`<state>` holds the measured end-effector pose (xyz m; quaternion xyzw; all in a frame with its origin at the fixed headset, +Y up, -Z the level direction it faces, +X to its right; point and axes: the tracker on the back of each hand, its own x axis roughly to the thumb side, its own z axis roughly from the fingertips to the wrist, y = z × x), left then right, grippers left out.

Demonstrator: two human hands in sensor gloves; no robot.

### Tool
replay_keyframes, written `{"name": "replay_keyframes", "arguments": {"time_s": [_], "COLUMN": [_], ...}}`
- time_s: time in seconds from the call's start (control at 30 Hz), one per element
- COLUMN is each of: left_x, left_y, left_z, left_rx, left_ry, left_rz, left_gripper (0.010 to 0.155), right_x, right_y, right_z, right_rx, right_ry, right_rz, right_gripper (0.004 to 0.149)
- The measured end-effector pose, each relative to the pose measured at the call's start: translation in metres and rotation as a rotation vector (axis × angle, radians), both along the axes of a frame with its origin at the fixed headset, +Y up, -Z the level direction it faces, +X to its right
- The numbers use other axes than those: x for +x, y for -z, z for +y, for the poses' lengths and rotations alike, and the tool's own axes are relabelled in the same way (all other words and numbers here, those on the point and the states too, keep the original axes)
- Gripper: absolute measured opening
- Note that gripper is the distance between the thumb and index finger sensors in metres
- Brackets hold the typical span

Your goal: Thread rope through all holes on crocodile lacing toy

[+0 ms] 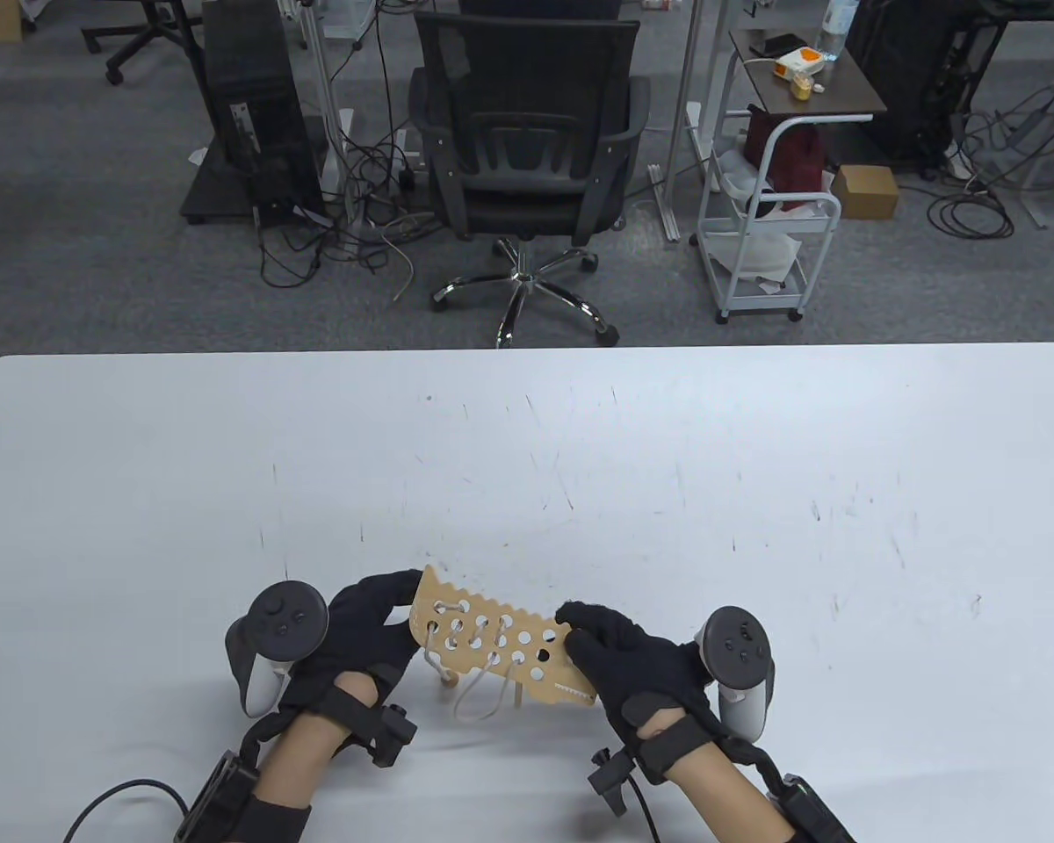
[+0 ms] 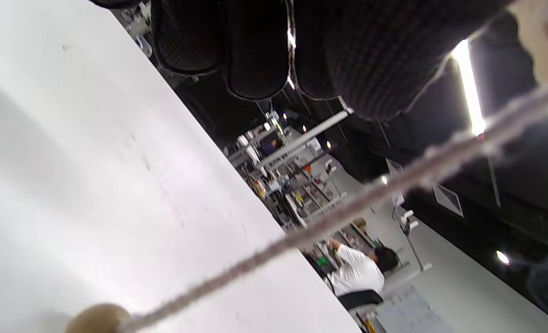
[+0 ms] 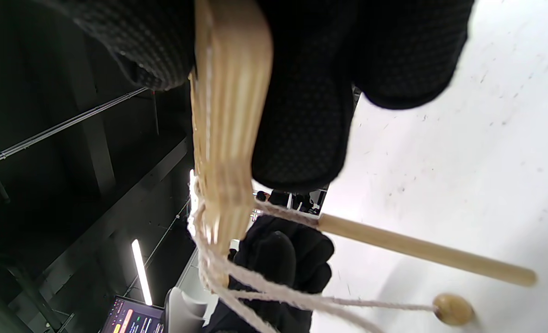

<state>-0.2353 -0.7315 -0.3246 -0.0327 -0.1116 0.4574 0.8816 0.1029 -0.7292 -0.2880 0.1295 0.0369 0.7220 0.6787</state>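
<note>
The wooden crocodile lacing toy (image 1: 502,645) is held tilted just above the table near its front edge. My left hand (image 1: 385,615) grips its left end and my right hand (image 1: 590,639) grips its right end. A pale rope (image 1: 479,702) runs through several holes on the left part and hangs below in a loop. In the right wrist view the toy (image 3: 230,115) shows edge-on between my fingers (image 3: 302,120), and the rope's wooden needle (image 3: 422,253) and end bead (image 3: 452,309) hang under it. In the left wrist view the rope (image 2: 348,208) crosses the frame diagonally down to the bead (image 2: 98,319).
The white table (image 1: 527,457) stretches wide behind and to both sides of the toy. Beyond its far edge stand a black office chair (image 1: 527,149) and a white cart (image 1: 768,219) on the floor.
</note>
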Motion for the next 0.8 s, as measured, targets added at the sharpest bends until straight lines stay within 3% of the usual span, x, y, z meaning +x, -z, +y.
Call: {"name": "replay_keyframes", "arguments": {"time_s": [0.13,0.43,0.8], "left_x": [0.01,0.033,0.053], "left_y": [0.0,-0.005,-0.016], "left_z": [-0.005,-0.012,-0.011], "left_rx": [-0.03,-0.099,-0.096], "left_ry": [-0.007,-0.046,-0.122], "left_rz": [-0.075,-0.285,-0.389], "left_gripper": [0.057,0.052,0.054], "right_x": [-0.001,-0.003,-0.006], "right_y": [-0.001,-0.002,-0.003], "right_z": [0.0,0.001,-0.001], "right_rx": [-0.004,-0.024,-0.077], "right_ry": [0.027,0.084,0.16], "right_rz": [0.015,0.036,0.06], "right_gripper": [0.05,0.05,0.05]}}
